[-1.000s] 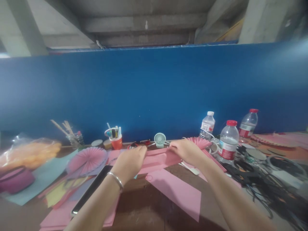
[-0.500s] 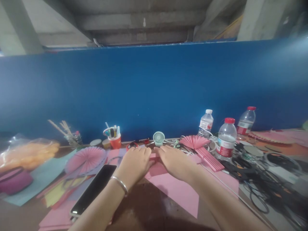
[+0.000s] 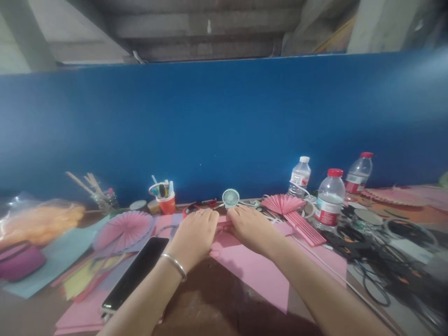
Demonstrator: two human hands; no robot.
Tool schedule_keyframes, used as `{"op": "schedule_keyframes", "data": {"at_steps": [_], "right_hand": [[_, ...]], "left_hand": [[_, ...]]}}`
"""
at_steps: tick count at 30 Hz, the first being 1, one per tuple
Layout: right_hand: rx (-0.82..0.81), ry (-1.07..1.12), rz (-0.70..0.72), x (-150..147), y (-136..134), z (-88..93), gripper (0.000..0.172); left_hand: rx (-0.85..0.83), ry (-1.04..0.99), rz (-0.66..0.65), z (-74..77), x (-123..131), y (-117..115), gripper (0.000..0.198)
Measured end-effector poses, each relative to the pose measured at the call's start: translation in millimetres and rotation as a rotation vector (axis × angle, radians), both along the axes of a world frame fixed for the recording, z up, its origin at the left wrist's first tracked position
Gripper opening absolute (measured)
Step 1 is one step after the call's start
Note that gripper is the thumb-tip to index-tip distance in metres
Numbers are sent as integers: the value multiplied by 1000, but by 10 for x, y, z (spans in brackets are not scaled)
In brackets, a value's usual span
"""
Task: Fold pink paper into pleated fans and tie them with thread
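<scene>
Between my two hands runs a narrow folded strip of pink paper (image 3: 223, 221). My left hand (image 3: 195, 235), with a silver bangle on its wrist, has its fingers curled on the strip's left part. On the right part my right hand (image 3: 250, 231) presses with bent fingers. My fingertips and most of the strip are hidden behind the backs of my hands. Under and in front of the right hand lies a flat pink sheet (image 3: 262, 280) on the brown table (image 3: 206, 298). Just beyond my hands stands a small pale green fan (image 3: 231, 198).
Left are a black phone (image 3: 136, 273), a round pleated pink paper (image 3: 124, 229) and a red cup of pens (image 3: 167, 204). To the right lie pleated pink paper (image 3: 305, 228), bottles (image 3: 329, 198) and tangled cables (image 3: 376, 284). A blue partition (image 3: 224, 121) stands behind.
The pink flap that hung below my fingers no longer shows; only a narrow strip is seen between my hands. The right hand has shifted slightly, and the view has tilted a little.
</scene>
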State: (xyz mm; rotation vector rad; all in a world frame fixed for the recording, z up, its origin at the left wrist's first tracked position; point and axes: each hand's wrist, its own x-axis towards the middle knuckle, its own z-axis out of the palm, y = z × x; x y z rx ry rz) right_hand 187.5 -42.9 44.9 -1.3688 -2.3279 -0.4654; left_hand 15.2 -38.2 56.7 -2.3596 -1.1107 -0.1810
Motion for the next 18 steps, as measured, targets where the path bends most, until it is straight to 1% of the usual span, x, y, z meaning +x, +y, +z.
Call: {"op": "schedule_keyframes", "data": {"at_steps": [4,8,14,16,18], "right_hand": [[-7,-21,-9,21,1,24,20],[-37,-47,-21,37,0,47,23],[-77,-116,-68,30,9,21,29],[-84,-147,-60,34,5,21,30],[-78,-164,-50,43,-6,31,29]], "left_hand": [[26,23,-4,-34,-5,32,9],[18,27,12,-40,-4,48,8],[-121,-5,24,-32,1,34,9],[-174,-24,21,-22,-9,22,15],[-225,-21,-14,-6,-30,11,21]]}}
